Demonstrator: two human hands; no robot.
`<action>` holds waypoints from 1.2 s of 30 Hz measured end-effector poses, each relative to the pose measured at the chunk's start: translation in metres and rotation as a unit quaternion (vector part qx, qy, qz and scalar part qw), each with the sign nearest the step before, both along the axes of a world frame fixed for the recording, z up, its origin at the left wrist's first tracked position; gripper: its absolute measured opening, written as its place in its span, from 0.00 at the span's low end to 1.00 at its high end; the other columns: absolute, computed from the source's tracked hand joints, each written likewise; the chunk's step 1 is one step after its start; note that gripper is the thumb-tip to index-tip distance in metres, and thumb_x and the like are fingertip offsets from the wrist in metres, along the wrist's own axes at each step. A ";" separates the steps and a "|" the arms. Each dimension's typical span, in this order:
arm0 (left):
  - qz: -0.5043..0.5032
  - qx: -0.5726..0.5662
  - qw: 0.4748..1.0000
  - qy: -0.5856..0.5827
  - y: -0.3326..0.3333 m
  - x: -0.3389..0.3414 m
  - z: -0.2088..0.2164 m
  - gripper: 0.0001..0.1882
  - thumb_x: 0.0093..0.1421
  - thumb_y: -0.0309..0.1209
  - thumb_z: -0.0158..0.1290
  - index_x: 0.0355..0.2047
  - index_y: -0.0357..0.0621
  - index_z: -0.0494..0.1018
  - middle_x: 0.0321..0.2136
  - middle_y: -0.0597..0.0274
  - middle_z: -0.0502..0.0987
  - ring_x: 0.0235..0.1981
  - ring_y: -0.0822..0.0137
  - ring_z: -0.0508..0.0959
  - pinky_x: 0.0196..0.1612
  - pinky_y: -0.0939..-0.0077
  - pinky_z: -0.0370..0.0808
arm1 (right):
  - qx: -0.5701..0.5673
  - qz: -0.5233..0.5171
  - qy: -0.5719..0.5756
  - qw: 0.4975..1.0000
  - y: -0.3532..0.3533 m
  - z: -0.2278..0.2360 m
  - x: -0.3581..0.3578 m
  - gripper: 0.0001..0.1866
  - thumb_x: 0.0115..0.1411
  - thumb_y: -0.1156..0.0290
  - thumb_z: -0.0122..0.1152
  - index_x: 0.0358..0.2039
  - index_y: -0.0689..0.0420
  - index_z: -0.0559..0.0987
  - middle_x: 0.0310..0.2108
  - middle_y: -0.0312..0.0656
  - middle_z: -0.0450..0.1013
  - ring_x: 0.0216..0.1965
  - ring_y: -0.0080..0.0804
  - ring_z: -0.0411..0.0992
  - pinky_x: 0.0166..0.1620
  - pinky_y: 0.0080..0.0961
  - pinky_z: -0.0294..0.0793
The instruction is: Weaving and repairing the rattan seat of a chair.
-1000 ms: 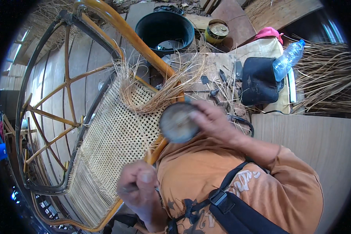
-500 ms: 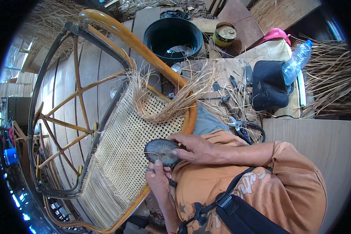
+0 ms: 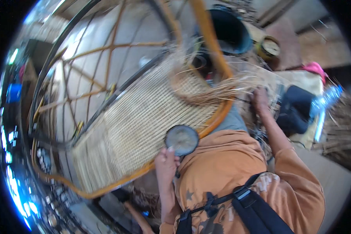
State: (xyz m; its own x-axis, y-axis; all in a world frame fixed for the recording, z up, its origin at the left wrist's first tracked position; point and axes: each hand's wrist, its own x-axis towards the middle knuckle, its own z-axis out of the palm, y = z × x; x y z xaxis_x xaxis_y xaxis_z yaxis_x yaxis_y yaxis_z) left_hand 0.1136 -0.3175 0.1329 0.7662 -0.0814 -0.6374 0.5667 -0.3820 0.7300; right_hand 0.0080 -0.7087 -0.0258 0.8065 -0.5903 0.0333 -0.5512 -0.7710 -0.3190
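Observation:
My left hand (image 3: 166, 162) is closed on the lower edge of a round, dark-rimmed shallow dish (image 3: 182, 140), its greyish inside facing up. The dish is over the front edge of a woven cane panel (image 3: 144, 105) set in a bent rattan frame (image 3: 218, 117). My right hand (image 3: 261, 99) reaches out to the right, just beyond a bundle of loose cane strands (image 3: 206, 97) draped over the frame. It is low by the littered work board, beside a black pouch (image 3: 296, 109). Blur hides its fingers and anything in them.
A dark green tub (image 3: 232, 31) and a yellowish tin (image 3: 268, 47) stand beyond the frame. On the right are a clear plastic bottle (image 3: 327, 100) and a pink cloth (image 3: 315, 71). Bare rattan struts (image 3: 112, 46) fill the frame's left side.
My right hand has let go of the dish and moved far right toward the board. My left hand keeps the dish, now showing rounder. The whole view has shifted and blurred.

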 end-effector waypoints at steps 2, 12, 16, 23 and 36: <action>-0.007 -0.008 1.000 0.012 0.006 -0.004 -0.006 0.12 0.62 0.37 0.46 0.27 0.41 0.67 0.16 0.67 0.69 0.13 0.79 0.67 0.17 0.85 0.65 | 0.010 0.002 -0.023 1.000 0.004 0.012 0.003 0.13 0.46 0.71 0.60 0.34 0.61 0.75 0.34 0.54 0.70 0.38 0.53 0.67 0.43 0.42 0.67; -0.068 0.062 0.995 -0.037 0.024 -0.022 -0.031 0.16 0.61 0.37 0.47 0.24 0.36 0.67 0.15 0.59 0.73 0.17 0.71 0.73 0.24 0.74 0.70 | 0.128 -0.136 -0.094 0.978 -0.015 0.058 -0.052 0.11 0.60 0.68 0.51 0.40 0.61 0.71 0.29 0.45 0.70 0.32 0.29 0.67 0.38 0.24 0.67; -0.081 0.079 0.993 -0.036 0.016 -0.020 -0.016 0.16 0.61 0.38 0.45 0.25 0.34 0.67 0.16 0.53 0.73 0.20 0.60 0.76 0.28 0.68 0.71 | 0.148 -0.090 -0.139 0.975 0.030 0.139 -0.061 0.07 0.62 0.74 0.48 0.39 0.61 0.71 0.33 0.39 0.70 0.35 0.24 0.67 0.41 0.19 0.66; -0.195 0.088 0.971 -0.111 0.016 -0.013 0.014 0.16 0.59 0.38 0.46 0.26 0.35 0.68 0.17 0.45 0.72 0.22 0.51 0.76 0.28 0.62 0.69 | 0.291 0.487 -0.195 0.800 0.187 0.199 0.091 0.06 0.52 0.73 0.56 0.32 0.56 0.75 0.39 0.44 0.73 0.43 0.41 0.70 0.50 0.34 0.67; 0.065 -0.065 0.995 -0.044 0.072 -0.044 0.014 0.16 0.61 0.38 0.47 0.20 0.42 0.66 0.15 0.73 0.64 0.15 0.82 0.62 0.18 0.84 0.59 | -0.061 0.543 0.041 0.837 0.189 0.261 0.193 0.10 0.57 0.65 0.51 0.27 0.58 0.72 0.16 0.46 0.70 0.21 0.45 0.73 0.27 0.38 0.73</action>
